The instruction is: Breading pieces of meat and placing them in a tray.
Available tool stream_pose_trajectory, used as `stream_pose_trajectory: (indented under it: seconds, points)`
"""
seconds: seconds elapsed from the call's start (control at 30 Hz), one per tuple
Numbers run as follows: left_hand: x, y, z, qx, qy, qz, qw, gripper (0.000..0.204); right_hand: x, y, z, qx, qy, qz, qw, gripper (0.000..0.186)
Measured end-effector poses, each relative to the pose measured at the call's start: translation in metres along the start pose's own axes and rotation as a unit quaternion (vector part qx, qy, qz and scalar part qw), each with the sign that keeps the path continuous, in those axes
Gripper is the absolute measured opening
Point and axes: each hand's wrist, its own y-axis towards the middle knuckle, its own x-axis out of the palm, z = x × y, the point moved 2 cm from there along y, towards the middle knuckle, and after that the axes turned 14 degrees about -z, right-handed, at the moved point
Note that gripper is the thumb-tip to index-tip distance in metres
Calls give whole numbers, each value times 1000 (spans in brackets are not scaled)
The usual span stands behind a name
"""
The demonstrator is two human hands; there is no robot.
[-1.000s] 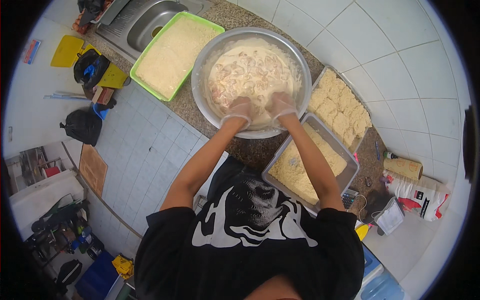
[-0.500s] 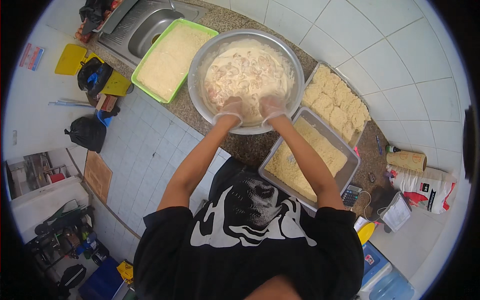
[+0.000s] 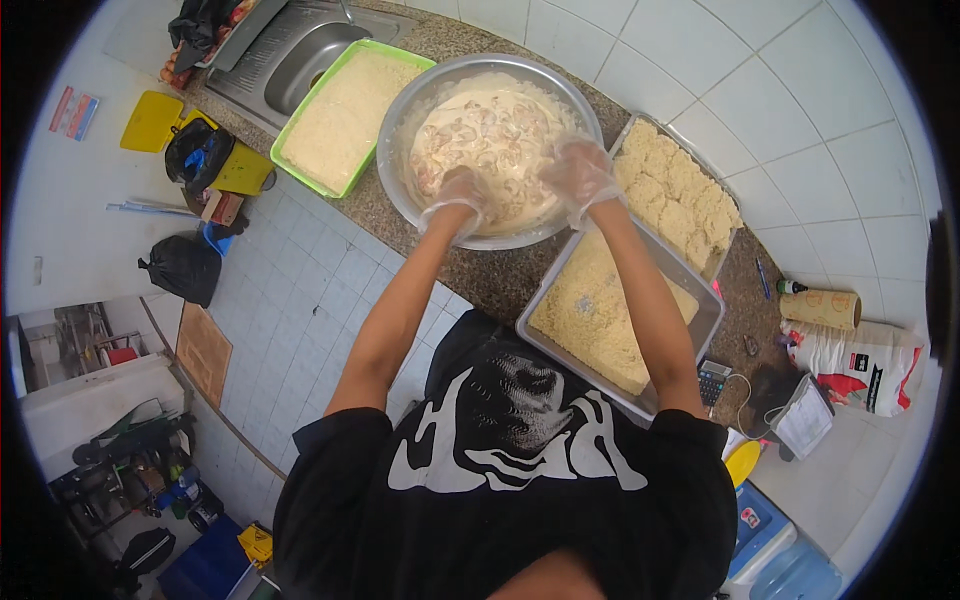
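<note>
In the bowl [image 3: 393, 150], the mix [image 3: 490, 135] lies beyond our loosely curled left fingers [image 3: 462, 182] and left of our blurred right fingers [image 3: 572, 162]; how open the latter are, or what either holds, we cannot tell.

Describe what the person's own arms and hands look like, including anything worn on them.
The left hand and right hand each wear a thin, clear, loose-fitting glove that ends in a baggy cuff around the wrist. Black short sleeves cover the upper arms, leaving the forearms uncovered. No watch or bracelet shows.
</note>
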Motion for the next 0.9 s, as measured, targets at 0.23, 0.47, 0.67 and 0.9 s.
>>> stream_pose_trajectory:
  seconds: [0.23, 0.47, 0.67, 0.9]
  points:
    - [19, -12, 25, -9, -30, -15, 999, 48, -83, -48, -13, 72, 72, -55, 993, 38]
    - [-16, -21, 34, -86, -66, -76, 991, 41, -135, -155, 12, 66, 62, -69, 994, 31]
    - [-42, -36, 52, -48, -125, -12, 991, 45, -111, -234, 66, 142, -26, -48, 988, 33]
    - [-120, -112, 179, 32, -5, -22, 999, 47, -73, -281, 116, 125, -10, -66, 990, 32]
